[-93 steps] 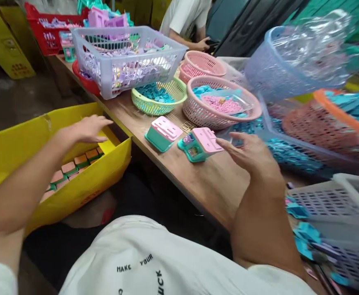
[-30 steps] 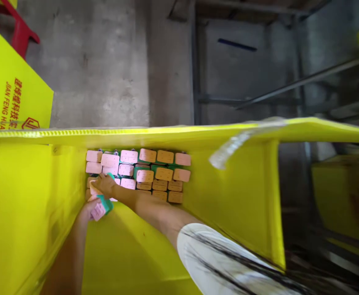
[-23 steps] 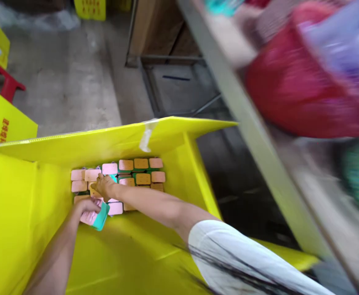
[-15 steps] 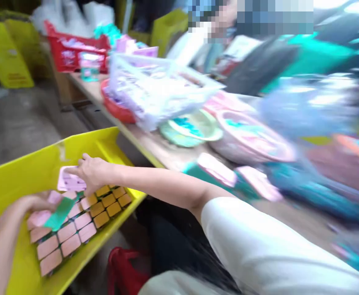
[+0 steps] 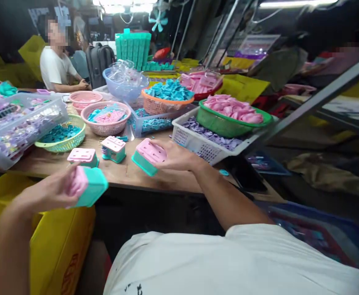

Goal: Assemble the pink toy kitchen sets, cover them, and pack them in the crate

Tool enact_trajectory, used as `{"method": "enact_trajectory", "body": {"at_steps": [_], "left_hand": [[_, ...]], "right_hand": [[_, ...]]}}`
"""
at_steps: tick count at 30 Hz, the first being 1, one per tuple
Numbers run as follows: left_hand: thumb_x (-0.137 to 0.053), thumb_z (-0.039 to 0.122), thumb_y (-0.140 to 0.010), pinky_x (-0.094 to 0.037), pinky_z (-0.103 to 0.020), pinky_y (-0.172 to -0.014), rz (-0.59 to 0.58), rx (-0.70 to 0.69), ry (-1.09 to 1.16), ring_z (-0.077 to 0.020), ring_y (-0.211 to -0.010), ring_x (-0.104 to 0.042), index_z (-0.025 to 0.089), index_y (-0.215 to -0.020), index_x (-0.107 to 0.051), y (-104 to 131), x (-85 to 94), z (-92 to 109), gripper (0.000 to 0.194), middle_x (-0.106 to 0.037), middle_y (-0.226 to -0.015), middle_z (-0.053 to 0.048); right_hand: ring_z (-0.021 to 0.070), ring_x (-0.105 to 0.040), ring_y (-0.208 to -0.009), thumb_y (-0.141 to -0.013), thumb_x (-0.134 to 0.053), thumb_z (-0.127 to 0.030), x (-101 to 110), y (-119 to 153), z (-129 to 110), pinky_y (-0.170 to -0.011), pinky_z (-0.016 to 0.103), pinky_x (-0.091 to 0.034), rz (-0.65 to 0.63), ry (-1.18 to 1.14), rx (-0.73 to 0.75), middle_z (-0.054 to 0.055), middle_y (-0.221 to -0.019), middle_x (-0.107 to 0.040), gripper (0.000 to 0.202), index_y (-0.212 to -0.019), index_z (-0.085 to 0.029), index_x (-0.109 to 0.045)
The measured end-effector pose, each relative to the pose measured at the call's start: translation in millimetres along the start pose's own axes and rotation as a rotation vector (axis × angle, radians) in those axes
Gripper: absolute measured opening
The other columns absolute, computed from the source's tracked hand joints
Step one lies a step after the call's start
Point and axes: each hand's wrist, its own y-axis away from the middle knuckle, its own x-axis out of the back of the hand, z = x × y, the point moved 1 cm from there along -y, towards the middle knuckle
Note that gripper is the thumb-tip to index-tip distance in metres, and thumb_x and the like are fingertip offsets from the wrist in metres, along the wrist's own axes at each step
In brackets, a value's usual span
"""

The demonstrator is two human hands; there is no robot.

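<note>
Currently, left hand (image 5: 54, 190), left of centre in the frame, has its fingers closed round a pink-topped teal plastic box (image 5: 91, 186), tilted, over the near edge of the brown wooden table (image 5: 179, 180). Right hand (image 5: 174, 155), mid-frame, grips a second pink-and-teal plastic box (image 5: 148, 157) at its right side, fingers on the pink top. Two more pink-topped boxes, one plain-sided (image 5: 82, 155), one open-fronted (image 5: 113, 148), sit on the table between the hands, near the round pink mesh basket (image 5: 105, 127).

The left hand (image 5: 54, 188) hid part of its pink-and-teal block (image 5: 94, 186) at eight o'clock — the bottom edge cropped shirt lettering (image 5: 134, 288) at seven.
</note>
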Motion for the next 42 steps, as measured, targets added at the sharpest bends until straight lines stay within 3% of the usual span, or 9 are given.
{"method": "enact_trajectory", "body": {"at_steps": [3, 7, 11, 16, 19, 23, 30, 36, 42], "left_hand": [[-0.079, 0.034, -0.059, -0.056, -0.038, -0.087, -0.256, -0.324, -0.189, -0.0273, -0.093, -0.068, 0.025, -0.152, -0.04, -43.5, -46.6, 89.0, 0.101, -0.069, -0.104, -0.003], [-0.075, 0.03, -0.068, -0.045, -0.047, -0.108, -0.085, -0.558, -0.191, -0.0369, -0.127, -0.055, 0.018, -0.154, -0.035, -91.2, -99.8, 135.6, 0.096, -0.056, -0.138, -0.016], [-0.059, 0.041, -0.088, -0.046, -0.043, -0.109, 0.18, -0.561, 0.068, -0.0287, -0.125, -0.058, 0.019, -0.145, -0.045, -118.3, -137.2, 123.6, 0.063, -0.06, -0.133, -0.013], [-0.04, 0.034, -0.097, -0.052, -0.039, -0.093, 0.649, -0.293, 0.122, -0.0211, -0.093, -0.064, 0.019, -0.102, -0.06, -127.4, -172.9, 106.5, 0.025, -0.064, -0.093, -0.006], [-0.047, 0.034, -0.095, -0.049, -0.043, -0.096, 0.834, -0.387, 0.042, -0.0239, -0.101, -0.06, 0.018, -0.102, -0.058, -126.7, -186.8, 111.5, 0.02, -0.062, -0.097, -0.009], [-0.051, 0.037, -0.093, -0.043, -0.051, -0.104, 0.892, -0.41, -0.073, -0.0283, -0.111, -0.056, 0.016, -0.113, -0.056, -127.9, -194.2, 108.2, 0.029, -0.06, -0.11, -0.014], [-0.024, 0.041, -0.103, -0.035, -0.059, -0.113, 0.895, 0.077, -0.035, -0.0342, -0.133, -0.047, 0.013, -0.141, -0.042, -132.5, -191.1, 86.3, 0.051, -0.049, -0.138, -0.022], [-0.026, 0.041, -0.099, -0.024, -0.057, -0.121, 0.756, 0.038, -0.045, -0.0349, -0.144, -0.036, 0.001, -0.148, -0.028, -136.1, -190.8, 86.8, 0.064, -0.039, -0.15, -0.031], [-0.04, 0.051, -0.093, -0.016, -0.058, -0.124, 0.666, 0.05, -0.061, -0.0356, -0.153, -0.022, 0.004, -0.154, -0.017, -136.4, -198.5, 81.2, 0.081, -0.029, -0.158, -0.03]], "right_hand": [[0.032, -0.062, -0.119, -0.08, -0.069, -0.048, -11.9, -9.6, 38.4, -0.104, 0.046, -0.048, 0.01, 0.035, -0.17, 0.016, -0.132, -0.064, 0.082, -0.152, -0.019, -0.043], [0.0347, -0.052, -0.129, -0.087, -0.062, -0.044, -27.1, -30.6, 77.1, -0.111, 0.051, -0.04, 0.247, 0.052, -0.202, 0.022, -0.135, -0.058, 0.073, -0.148, -0.007, -0.046], [0.0329, -0.047, -0.131, -0.096, -0.051, -0.042, -42.4, -35.2, 91.8, -0.112, 0.055, -0.037, 0.534, -0.003, 0.064, 0.018, -0.137, -0.055, 0.053, -0.142, -0.016, -0.053], [0.0206, -0.057, -0.113, -0.1, -0.048, -0.031, -96.8, -36.3, 60.7, -0.102, 0.038, -0.043, 0.094, -0.14, 0.918, 0.008, -0.119, -0.065, 0.031, -0.126, -0.026, -0.064], [0.0192, -0.058, -0.102, -0.099, -0.048, -0.024, -132.0, -43.0, 42.1, -0.093, 0.032, -0.045, -0.083, -0.178, 1.129, 0.009, -0.105, -0.067, 0.024, -0.112, -0.019, -0.068], [0.019, -0.058, -0.091, -0.096, -0.054, -0.02, -156.2, -51.3, 36.3, -0.087, 0.031, -0.047, -0.061, -0.309, 1.078, 0.009, -0.096, -0.067, 0.016, -0.104, -0.015, -0.068], [0.0166, -0.062, -0.093, -0.092, -0.06, -0.014, -162.7, -54.9, 32.7, -0.087, 0.028, -0.048, -0.048, -0.506, 1.018, 0.008, -0.101, -0.07, 0.007, -0.096, -0.017, -0.065], [0.0165, -0.064, -0.089, -0.089, -0.061, -0.01, -163.7, -57.7, 32.6, -0.085, 0.027, -0.052, 0.009, -0.637, 1.007, 0.01, -0.095, -0.071, 0.014, -0.1, -0.012, -0.069], [0.0172, -0.064, -0.085, -0.091, -0.057, -0.015, -154.7, -53.2, 38.5, -0.082, 0.031, -0.055, 0.038, -0.746, 0.884, 0.008, -0.094, -0.069, 0.014, -0.098, -0.015, -0.069]]}}
